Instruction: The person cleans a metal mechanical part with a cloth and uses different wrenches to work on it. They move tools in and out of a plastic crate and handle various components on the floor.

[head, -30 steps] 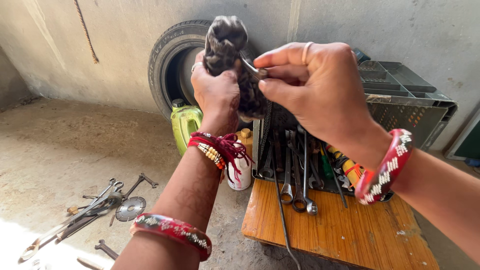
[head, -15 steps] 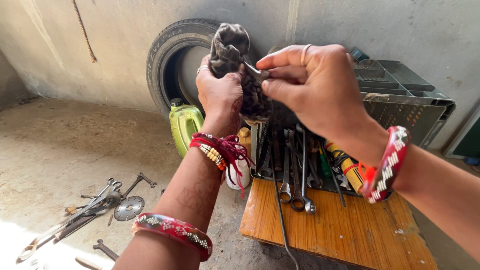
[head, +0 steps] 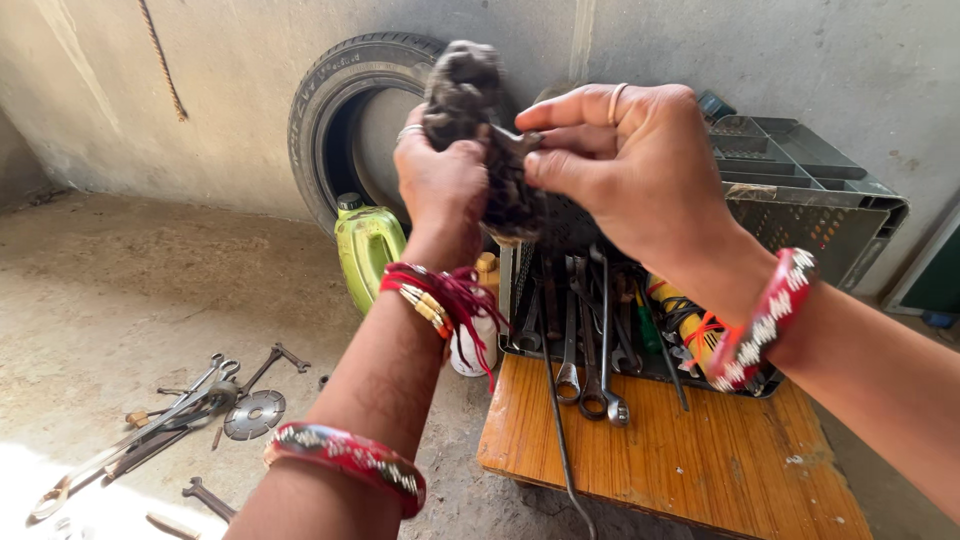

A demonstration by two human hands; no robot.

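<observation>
Both hands raised above wooden surface (head: 700, 460). Left hand (head: 440, 180) clenched round dark greasy rag (head: 470, 100); right hand (head: 620, 170) pinched small metal part (head: 512, 140) against rag. Wiping judged underway, unfinished. Wrenches (head: 585, 340) lay below; tyre (head: 340, 110) behind.

Wooden desk (head: 720, 470) carries a grey tool tray (head: 640, 370), spanners (head: 590, 370) overhanging; concrete floor (head: 120, 300) — scattered tools (head: 170, 420) (one cutting disc (head: 253, 414)) — green jug (head: 367, 250).
</observation>
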